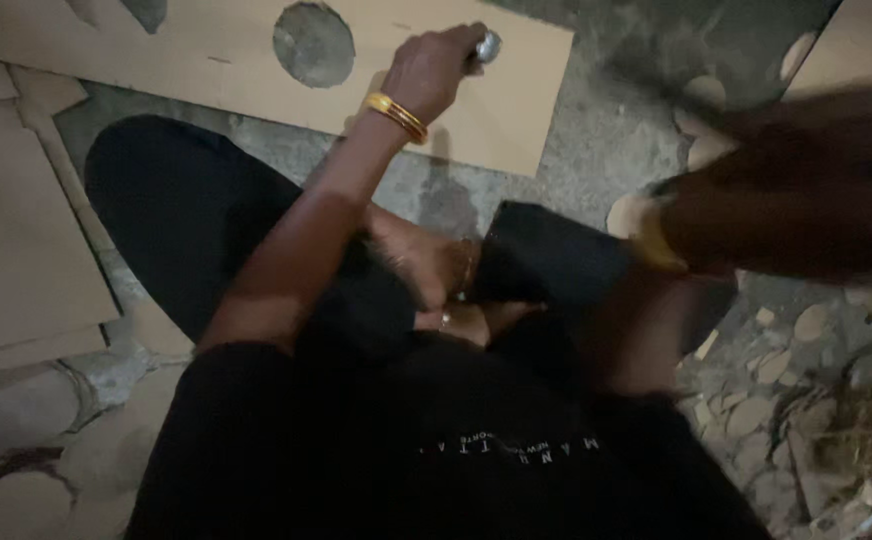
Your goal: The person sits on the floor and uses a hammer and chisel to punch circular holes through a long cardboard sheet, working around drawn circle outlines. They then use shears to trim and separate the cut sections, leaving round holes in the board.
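Head view: a small metal tool (487,46) is gripped by the left hand (431,70) over a cardboard sheet (516,110); the right hand (796,190) is blurred, grip indeterminable.

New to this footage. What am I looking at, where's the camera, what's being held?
There is no machine here: a person in black clothes sits on a rough floor, filmed by one camera on their head looking down. The left hand, with gold bangles on its wrist, grips a small shiny metal object over a flat brown cardboard sheet that has a round hole cut through it. The right hand is a motion blur, so what it holds cannot be told. More cardboard sheets lie left, and round cardboard offcuts lie scattered right.
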A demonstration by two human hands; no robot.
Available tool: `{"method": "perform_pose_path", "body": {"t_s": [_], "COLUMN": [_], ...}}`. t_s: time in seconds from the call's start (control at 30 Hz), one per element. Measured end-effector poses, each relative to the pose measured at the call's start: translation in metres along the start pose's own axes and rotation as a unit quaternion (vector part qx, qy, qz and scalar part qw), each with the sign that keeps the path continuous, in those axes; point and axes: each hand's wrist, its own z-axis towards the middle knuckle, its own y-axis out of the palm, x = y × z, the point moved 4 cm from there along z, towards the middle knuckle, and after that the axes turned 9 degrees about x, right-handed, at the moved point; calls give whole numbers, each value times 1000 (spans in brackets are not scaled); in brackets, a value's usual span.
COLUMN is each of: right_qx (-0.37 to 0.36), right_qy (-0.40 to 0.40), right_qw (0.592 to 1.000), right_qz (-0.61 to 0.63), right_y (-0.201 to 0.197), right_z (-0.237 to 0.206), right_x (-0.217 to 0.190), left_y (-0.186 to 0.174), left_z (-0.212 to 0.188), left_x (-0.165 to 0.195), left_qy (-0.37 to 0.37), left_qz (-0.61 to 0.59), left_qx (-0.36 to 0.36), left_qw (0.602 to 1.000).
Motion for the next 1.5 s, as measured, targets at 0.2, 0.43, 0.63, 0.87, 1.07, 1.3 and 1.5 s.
{"method": "perform_pose_path", "body": {"t_s": [0.2,0.43,0.63,0.87,1.07,1.3,1.5], "right_qx": [-444,-372,-360,-360,-348,-348,-181], "right_qy": [437,691,730,725,735,607,352], "right_qw": [781,605,562,565,564,702,912], "right_qz": [35,136,148,161,142,133,106], "right_y": [22,-9,-10,-11,-11,-2,-7], "right_z": [-174,-225,-247,-243,-249,-214,-71], "right_x": [32,49,54,52,55,33,25], "left_y": [5,-25,-18,-26,-34,-11,7], "left_z": [0,-15,-20,-11,-8,4,10], "left_x": [-35,-69,-74,-54,-33,-19,-25], "left_qy": [-36,-109,-226,-114,-40,21,-22], "left_qz": [12,-338,-260,-168,-259,-45,-44], "left_qx": [16,163,137,153,140,132,86], "left_qw": [999,920,929,967,955,990,995]}}
